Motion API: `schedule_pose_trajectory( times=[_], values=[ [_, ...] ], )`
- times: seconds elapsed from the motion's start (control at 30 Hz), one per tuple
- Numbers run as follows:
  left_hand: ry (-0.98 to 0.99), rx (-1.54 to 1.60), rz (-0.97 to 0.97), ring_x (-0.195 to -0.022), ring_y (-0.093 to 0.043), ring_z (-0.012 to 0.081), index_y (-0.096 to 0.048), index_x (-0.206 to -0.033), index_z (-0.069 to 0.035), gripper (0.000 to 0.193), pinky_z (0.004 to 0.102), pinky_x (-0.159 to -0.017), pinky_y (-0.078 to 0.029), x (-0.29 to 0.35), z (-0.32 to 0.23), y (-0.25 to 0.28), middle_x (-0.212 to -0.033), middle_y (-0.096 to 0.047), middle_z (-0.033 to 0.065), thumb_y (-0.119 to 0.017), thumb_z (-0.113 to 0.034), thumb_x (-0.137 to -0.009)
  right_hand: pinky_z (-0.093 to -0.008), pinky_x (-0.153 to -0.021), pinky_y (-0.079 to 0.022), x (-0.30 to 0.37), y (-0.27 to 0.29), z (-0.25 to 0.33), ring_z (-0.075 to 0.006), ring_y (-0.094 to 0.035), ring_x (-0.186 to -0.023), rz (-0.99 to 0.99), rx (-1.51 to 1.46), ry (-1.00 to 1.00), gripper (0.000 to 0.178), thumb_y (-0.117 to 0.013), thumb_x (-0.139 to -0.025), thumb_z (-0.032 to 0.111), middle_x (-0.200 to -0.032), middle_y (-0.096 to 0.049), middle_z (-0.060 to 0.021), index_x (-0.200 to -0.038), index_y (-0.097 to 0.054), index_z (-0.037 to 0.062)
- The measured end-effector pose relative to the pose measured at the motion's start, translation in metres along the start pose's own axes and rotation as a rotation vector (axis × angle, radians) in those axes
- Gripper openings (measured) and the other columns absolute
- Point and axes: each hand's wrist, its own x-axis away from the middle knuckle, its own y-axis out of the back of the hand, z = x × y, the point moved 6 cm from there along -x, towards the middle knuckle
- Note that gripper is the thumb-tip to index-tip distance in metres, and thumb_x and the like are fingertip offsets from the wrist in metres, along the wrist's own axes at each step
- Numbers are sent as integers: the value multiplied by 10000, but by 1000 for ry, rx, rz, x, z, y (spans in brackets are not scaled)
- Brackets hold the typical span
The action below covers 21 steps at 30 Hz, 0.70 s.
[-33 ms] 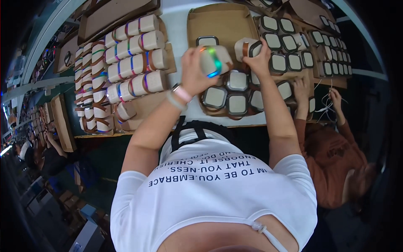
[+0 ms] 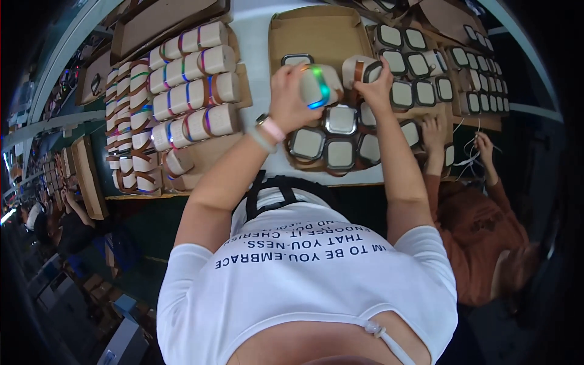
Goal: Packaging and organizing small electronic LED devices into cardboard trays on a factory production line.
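My left hand grips a cream portable speaker whose end ring glows in green, blue and orange. My right hand is closed on a second cream speaker with a brown strap and a dark-rimmed end. Both are held side by side over a cardboard tray. In that tray, below my hands, several more speakers stand on end with their pale square faces up. One more speaker sits at its far left. My fingertips are partly hidden behind the speakers.
On the left, rows of lit speakers lie on cardboard. To the right, trays hold more upright speakers. A co-worker in brown sits at the right, one hand by the trays, the other near white cables.
My left hand has moved a little to the right with its lit speaker, nearer the other one. My right hand has hardly moved and keeps its hold.
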Motion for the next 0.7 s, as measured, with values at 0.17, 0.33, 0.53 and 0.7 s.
schedule_pose_trajectory(
  times=[0.17,0.33,0.53,0.7],
  values=[
    [40,-160,121,-1108,-425,372,-427,-1311,-102,875,452,-969,-351,-53,28,-89,-1209,-444,165,-775,-281,-528,-436,-1030,-318,-23,8,-36,-407,-378,-1186,-89,31,-106,977,-756,-515,194,-1275,-373,-256,-1371,-302,69],
    [-213,-553,342,-1097,-435,354,-453,-1322,-149,859,497,-947,-327,-67,56,-114,-1209,-466,150,-789,-379,-565,-485,-975,-320,-23,-3,-17,-394,-382,-1142,33,430,290,841,-767,-536,169,-1216,-403,-213,-1305,-427,153],
    [-123,-576,509,-1207,-377,380,-461,-1313,-123,888,481,-1057,-224,-53,65,-125,-1230,-457,172,-807,-406,-546,-476,-969,-343,-19,-43,-21,-385,-380,-1181,571,524,390,872,-775,-534,135,-1259,-408,-158,-1326,-423,227],
    [-59,-549,471,-1243,-368,359,-415,-1351,-134,916,524,-1071,-207,-45,70,-117,-1276,-441,164,-800,-353,-549,-466,-948,-406,-18,-64,-11,-397,-437,-1165,521,607,435,871,-833,-568,252,-1239,-455,-189,-1326,-409,194]
  ],
)
